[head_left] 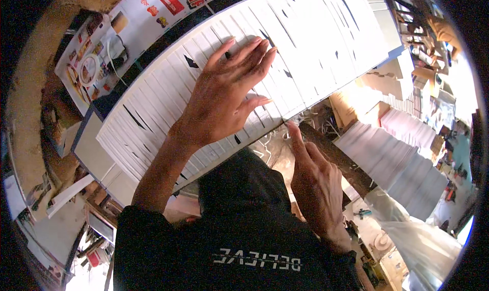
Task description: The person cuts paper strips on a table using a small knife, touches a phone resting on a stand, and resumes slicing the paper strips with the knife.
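Note:
A long row of white paper blocks [316, 41], packed side by side with narrow dark gaps, runs diagonally across the view. Pale boards close it at both ends, the left board [94, 146] and the right board [376, 16]. My left hand [216, 97] lies on top of the row, fingers stretched out and slightly spread, thumb apart. At the row's near edge is my right hand [318, 181]; its index finger reaches up to the edge, where a thin dark line crosses the blocks. The other fingers are curled, and whatever they may hold is hidden.
Tall stacks of paper [392, 161] stand at the right, with clear plastic sheeting [415, 240] in front of them. A printed poster sheet [109, 51] lies beyond the row at the upper left. Loose white strands [326, 120] hang beside the near edge.

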Demonstrator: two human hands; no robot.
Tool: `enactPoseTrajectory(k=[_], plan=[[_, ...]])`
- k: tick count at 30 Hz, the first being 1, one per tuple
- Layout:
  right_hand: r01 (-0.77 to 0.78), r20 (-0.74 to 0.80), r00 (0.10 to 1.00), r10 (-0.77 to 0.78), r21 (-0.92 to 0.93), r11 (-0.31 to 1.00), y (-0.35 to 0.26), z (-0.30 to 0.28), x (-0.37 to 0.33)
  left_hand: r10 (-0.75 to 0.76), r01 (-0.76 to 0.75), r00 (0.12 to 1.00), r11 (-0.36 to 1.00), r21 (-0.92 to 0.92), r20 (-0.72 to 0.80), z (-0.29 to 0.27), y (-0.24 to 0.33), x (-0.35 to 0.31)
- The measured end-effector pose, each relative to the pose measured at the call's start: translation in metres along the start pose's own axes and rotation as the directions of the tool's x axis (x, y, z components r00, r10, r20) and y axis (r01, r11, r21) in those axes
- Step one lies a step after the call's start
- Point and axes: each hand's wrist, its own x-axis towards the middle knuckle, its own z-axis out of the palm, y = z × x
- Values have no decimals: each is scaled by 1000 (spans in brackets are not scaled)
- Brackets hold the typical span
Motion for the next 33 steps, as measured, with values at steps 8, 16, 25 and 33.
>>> enactPoseTrajectory(k=[8,16,25,33], plan=[[-63,-141,985,104,264,962,2,-9,-24,28,-24,999,995,-99,45,-11,-3,-7],[161,-226,969,-100,269,950,4,24,-2,58,-53,996,996,-78,67,-12,-5,-5],[131,-184,979,-85,259,957,3,24,1,49,-45,996,998,-49,69,-9,-6,-5],[149,-175,979,-108,241,959,6,22,-2,52,-51,995,999,-11,85,-10,-5,-6]])
